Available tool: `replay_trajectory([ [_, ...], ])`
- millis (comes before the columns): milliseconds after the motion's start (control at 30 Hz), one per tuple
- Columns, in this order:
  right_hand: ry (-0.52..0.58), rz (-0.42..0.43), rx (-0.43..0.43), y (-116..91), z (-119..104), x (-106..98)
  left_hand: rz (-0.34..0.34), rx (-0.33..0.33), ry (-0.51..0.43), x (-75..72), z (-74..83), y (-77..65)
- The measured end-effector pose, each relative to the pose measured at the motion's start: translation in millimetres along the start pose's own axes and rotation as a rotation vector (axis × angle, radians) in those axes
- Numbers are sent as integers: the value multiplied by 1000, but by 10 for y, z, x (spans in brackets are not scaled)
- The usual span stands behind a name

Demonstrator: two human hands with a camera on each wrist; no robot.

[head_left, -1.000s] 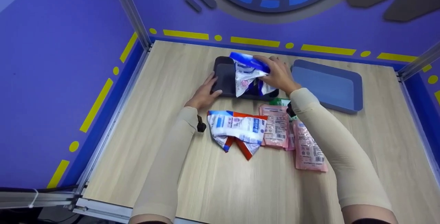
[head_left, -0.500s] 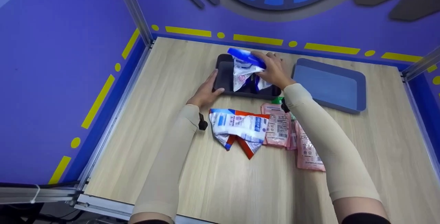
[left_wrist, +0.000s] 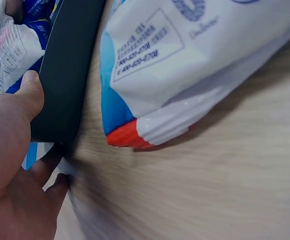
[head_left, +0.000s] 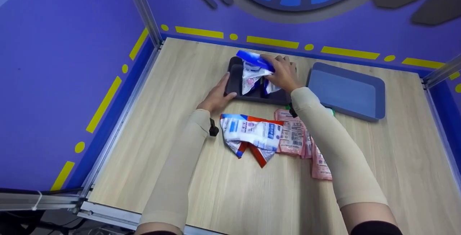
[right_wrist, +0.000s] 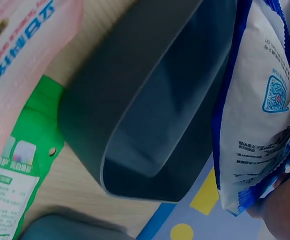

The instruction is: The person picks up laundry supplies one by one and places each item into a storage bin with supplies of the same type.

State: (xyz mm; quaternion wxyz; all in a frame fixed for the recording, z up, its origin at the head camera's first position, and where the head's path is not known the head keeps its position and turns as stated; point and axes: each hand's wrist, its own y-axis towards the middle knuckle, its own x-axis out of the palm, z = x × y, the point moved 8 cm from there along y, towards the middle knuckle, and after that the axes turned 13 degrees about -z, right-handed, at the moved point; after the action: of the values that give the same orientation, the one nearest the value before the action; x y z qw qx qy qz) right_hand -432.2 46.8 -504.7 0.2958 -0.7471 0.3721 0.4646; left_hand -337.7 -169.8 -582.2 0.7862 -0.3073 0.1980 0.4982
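My left hand (head_left: 217,98) grips the left end of a black tray (head_left: 261,100). Its thumb (left_wrist: 31,92) lies at the rim while the fingers reach round the outside. Above this tray, my right hand (head_left: 282,72) holds a soft blue-and-white packet (head_left: 250,78) by its upper edge, tilted, with its lower end dipping into the tray. A second blue-and-white piece of packaging shows beneath the same hand; whether it is a separate packet I cannot tell. In the right wrist view the packet (right_wrist: 257,100) overlaps the tray wall, and the tray's near end shows bare floor.
Just in front of the tray lies a crumpled white, blue and red packet (head_left: 252,130). Pink packets (head_left: 292,134) lie beside it, partly under my right forearm, along with a green-topped packet (right_wrist: 37,120). A grey-blue tray (head_left: 380,100) stands on the right. Purple panels wall the table.
My right hand has shifted slightly left with the blue-and-white packet, lower into the tray. My right forearm has swung left over the pink packets. The left hand keeps its place on the tray.
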Motion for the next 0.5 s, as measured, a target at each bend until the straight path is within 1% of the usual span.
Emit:
replay_trajectory([
  [200,-34,-17,-25,59,-58,75,5,-2,-18,-11,-16,1],
  [400,-120,-26,-31,88,-57,152,6,16,27,-14,-7,24],
  [500,-121,-47,-25,89,-38,192,1,3,31,-9,-15,34],
])
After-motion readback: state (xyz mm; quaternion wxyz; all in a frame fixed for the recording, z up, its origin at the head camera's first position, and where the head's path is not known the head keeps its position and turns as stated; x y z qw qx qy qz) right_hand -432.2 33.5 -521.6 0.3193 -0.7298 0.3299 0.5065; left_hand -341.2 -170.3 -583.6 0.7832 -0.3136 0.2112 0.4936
